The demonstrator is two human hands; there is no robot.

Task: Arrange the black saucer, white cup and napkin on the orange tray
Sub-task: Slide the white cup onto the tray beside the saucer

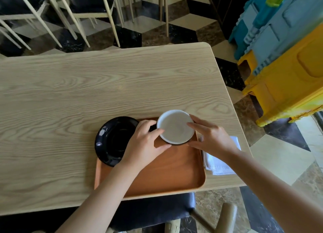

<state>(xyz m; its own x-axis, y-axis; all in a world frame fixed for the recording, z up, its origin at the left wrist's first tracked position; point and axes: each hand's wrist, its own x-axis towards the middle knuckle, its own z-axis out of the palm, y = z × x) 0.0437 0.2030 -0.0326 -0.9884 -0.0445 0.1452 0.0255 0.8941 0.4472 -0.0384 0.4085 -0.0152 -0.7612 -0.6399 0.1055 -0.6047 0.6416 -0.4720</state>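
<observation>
The white cup (175, 127) hangs over the far right corner of the orange tray (167, 171), white inside with a dark outer wall. My left hand (145, 143) grips its left side and my right hand (209, 136) holds its right side. The black saucer (113, 140) lies at the tray's far left corner, overhanging the tray edge onto the table; my left hand covers its right part. A folded white napkin (218, 161) lies on the table just right of the tray, partly under my right forearm.
The light wooden table (87, 86) ends close to the right of the napkin. A dark-cushioned chair (157, 210) sits below the near edge. Pale chairs (87, 11) stand beyond the far edge, and blue and yellow plastic blocks (283, 58) are stacked at the right.
</observation>
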